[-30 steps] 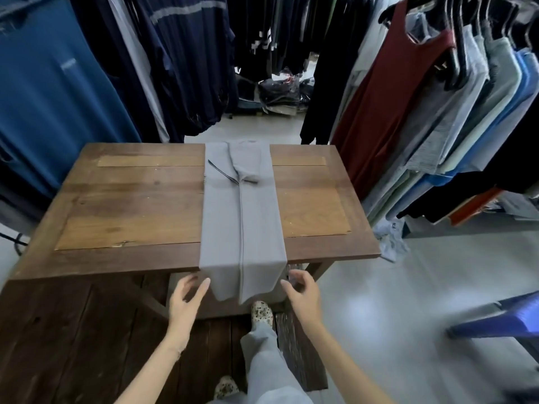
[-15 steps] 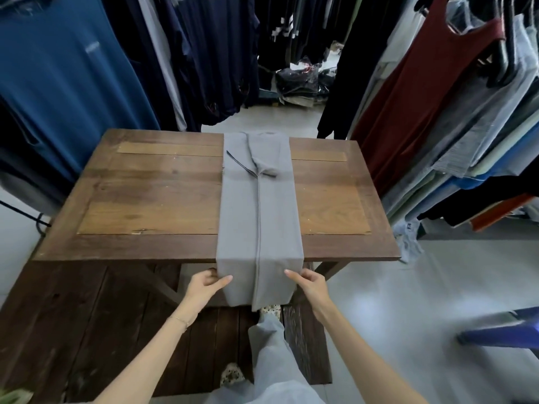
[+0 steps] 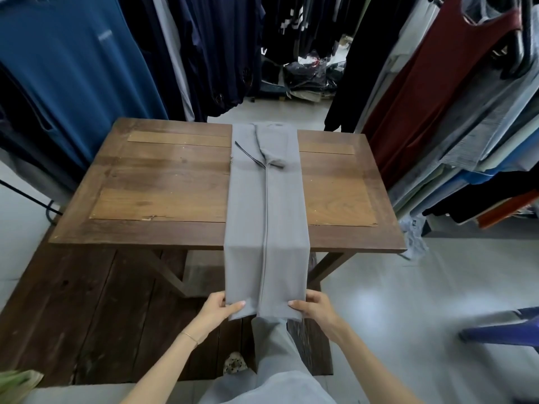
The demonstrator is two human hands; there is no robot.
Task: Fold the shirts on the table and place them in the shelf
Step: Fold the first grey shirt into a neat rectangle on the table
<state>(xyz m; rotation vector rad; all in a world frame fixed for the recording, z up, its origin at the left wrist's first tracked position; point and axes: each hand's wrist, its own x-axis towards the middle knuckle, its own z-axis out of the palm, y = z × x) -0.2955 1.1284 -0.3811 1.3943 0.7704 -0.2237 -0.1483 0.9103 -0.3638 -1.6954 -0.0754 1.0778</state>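
Observation:
A grey shirt [image 3: 267,217], folded into a long narrow strip with its sleeves turned in, lies down the middle of the wooden table [image 3: 163,185]. Its lower end hangs over the table's near edge. My left hand [image 3: 217,309] pinches the strip's bottom left corner, thumb on top. At the bottom right corner my right hand [image 3: 313,307] pinches the hem the same way. Both hands hold the hem out below the table edge. No shelf is in view.
Racks of hanging clothes close in on the table: blue and dark garments [image 3: 87,68] to the left and back, red and grey ones [image 3: 437,91] to the right. A blue stool [image 3: 501,330] stands at the right on the pale floor. Dark planks [image 3: 73,310] lie under the table's left side.
Both hands have gone from reaching beside the hanging end to pinching its bottom corners. The hem has been drawn out towards me.

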